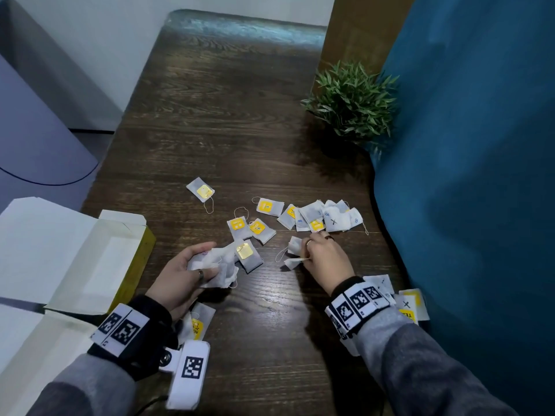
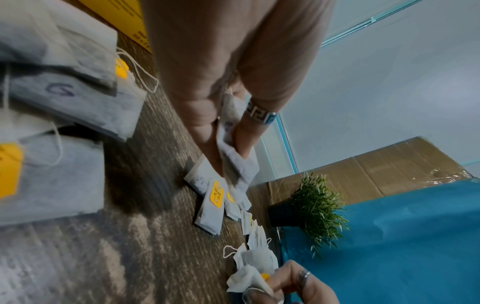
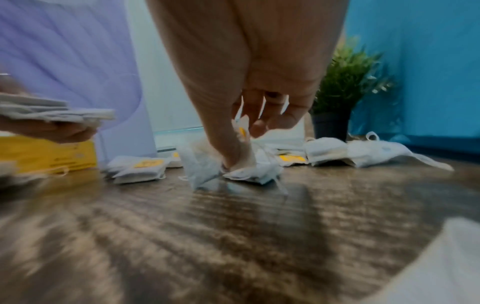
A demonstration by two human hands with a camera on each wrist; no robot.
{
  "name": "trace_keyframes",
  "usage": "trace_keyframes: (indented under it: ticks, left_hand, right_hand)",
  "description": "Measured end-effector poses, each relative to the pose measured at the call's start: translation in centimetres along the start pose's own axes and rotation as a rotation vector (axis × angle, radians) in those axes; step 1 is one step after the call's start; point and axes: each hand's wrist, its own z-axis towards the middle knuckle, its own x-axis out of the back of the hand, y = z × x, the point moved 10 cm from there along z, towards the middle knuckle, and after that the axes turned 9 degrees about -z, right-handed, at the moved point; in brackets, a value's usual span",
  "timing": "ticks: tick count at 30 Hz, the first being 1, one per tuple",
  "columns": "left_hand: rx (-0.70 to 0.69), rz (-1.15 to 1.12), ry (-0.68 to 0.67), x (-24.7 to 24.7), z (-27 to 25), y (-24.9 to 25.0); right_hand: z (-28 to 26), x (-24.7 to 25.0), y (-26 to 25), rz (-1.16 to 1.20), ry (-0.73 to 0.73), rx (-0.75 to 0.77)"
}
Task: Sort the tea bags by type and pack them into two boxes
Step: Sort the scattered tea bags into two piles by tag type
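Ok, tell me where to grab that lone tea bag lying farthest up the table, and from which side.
Pinch the lone tea bag by a bare paper edge, coming straight down from above. It lies flat on the table, apart from the other bags, with its yellow tag on top and its string looping toward you, so nothing crowds it.

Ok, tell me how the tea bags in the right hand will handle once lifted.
Probably floppy: the tea bags pinched by the right hand look crumpled. Likely very light, being thin paper. Their loose string may snag neighbouring bags.
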Motion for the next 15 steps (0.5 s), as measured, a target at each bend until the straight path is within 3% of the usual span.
trace_keyframes:
  ticks: [2, 4, 6, 8, 13, 15]
  left_hand:
    - [-0.002, 0.008, 0.008, 0.0, -0.1, 0.0]
    - [0.002, 0.008, 0.010, -0.1, 0.0, 0.0]
    - [0.008, 0.003, 0.002, -0.3, 0.0, 0.0]
    - [0.008, 0.015, 0.005, -0.3, -0.1, 0.2]
    - [0.009, 0.005, 0.012, -0.3, -0.2, 0.5]
    - [0.011, 0.002, 0.015, -0.2, -0.3, 0.5]
  right_hand:
    - [-1.1, 0.5, -1.7, -0.083, 0.030, 0.083]
    - [-2.2, -0.4, -2.4, -0.099, -0.110, 0.097]
    - [-3.3, -1.6, -1.4, 0.078, -0.288, 0.046]
    - [-4.1, -1.6, 0.0, 0.296, -0.366, -0.047]
    - [-3.8, -0.6, 5.0, 0.489, -0.225, -0.341]
    - [-3.0, -1.2, 5.4, 0.531, -0.223, -0.391]
